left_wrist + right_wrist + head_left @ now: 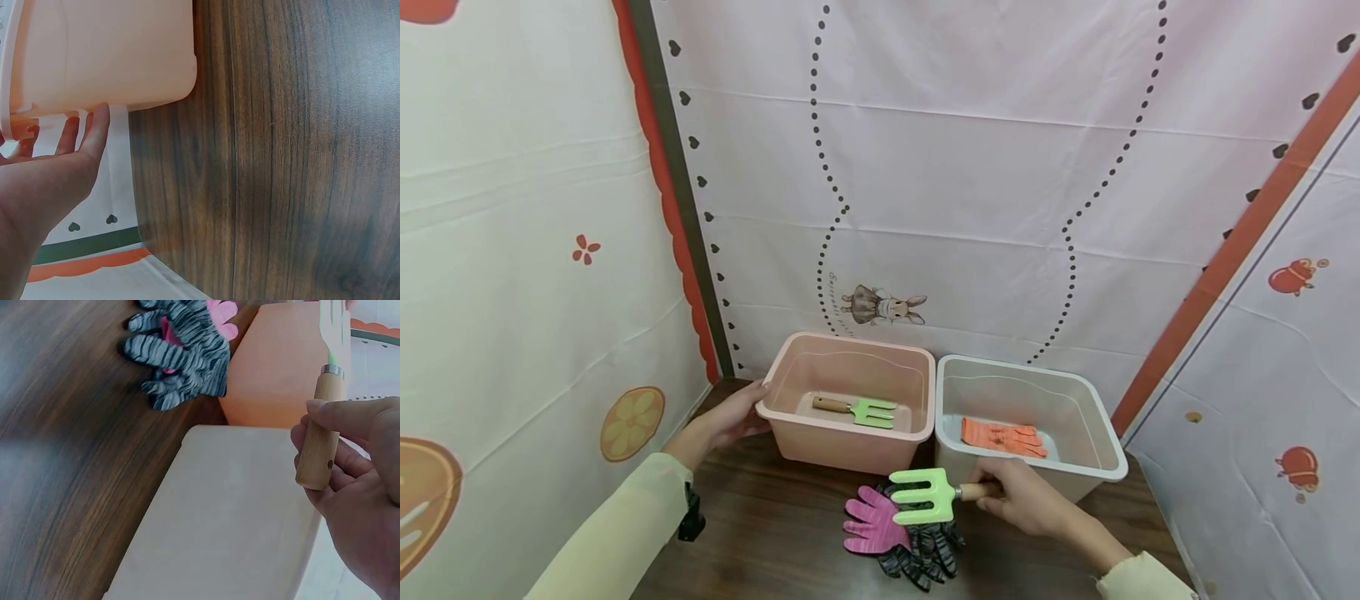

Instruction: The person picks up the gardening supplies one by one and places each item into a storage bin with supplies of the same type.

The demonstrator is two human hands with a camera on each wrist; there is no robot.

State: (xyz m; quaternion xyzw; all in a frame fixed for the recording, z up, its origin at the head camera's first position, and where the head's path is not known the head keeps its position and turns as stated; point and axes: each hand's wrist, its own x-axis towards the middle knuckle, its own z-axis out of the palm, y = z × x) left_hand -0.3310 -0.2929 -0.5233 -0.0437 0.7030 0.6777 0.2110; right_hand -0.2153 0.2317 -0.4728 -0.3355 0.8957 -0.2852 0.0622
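Note:
My right hand (1026,497) grips a small garden hand fork (925,497) by its wooden handle (322,431), thumb laid along the wood. The fork's light green tines point left, above a pile of gloves. That pile has a pink glove (872,522) and black-and-grey striped gloves (181,356) on the table. At the left end of a pink plastic bin (850,448), my left hand (741,414) holds the rim, with fingers against the outer wall (125,50). Inside this bin lies a second green hand fork (857,408) with a wooden handle.
A whitish-grey bin (1097,433) stands right beside the pink one, with orange gloves (1003,437) on its floor. Both bins sit at the back of the dark wooden table (760,533). Printed fabric walls (962,208) enclose the table at the back and sides.

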